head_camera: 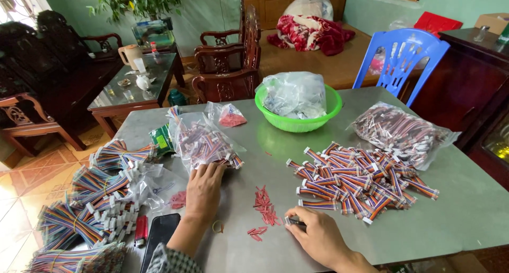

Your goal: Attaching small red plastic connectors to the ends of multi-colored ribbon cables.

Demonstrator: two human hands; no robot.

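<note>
Right hand (318, 236) lay knuckles up on the grey counter (456, 209), fingers curled and pinching a small dark piece (295, 221); most of that piece covered by the fingertips, kind not discernible. Left hand (204, 191) stretched flat, palm down, fingertips resting on the mouth of a clear bag of ribbon cables (204, 140) at 12 o'clock from it, grasping nothing. Forearms cut off by the lower edge.

Between the hands, a scatter of small red strips (264, 205). At 2 o'clock from the right hand, a loose heap of short multicoloured cables (358, 180). Beyond, at 1 o'clock, a second sealed bag of cables (400, 131). At 12 o'clock, a green bowl (297, 124) holding crumpled clear bags, contents unclear. At 9 o'clock from the left hand, bundled long cables (85, 204), partly cut off at the frame edge. Near the left wrist, a black phone (160, 231) and a red lighter (141, 230).
</note>
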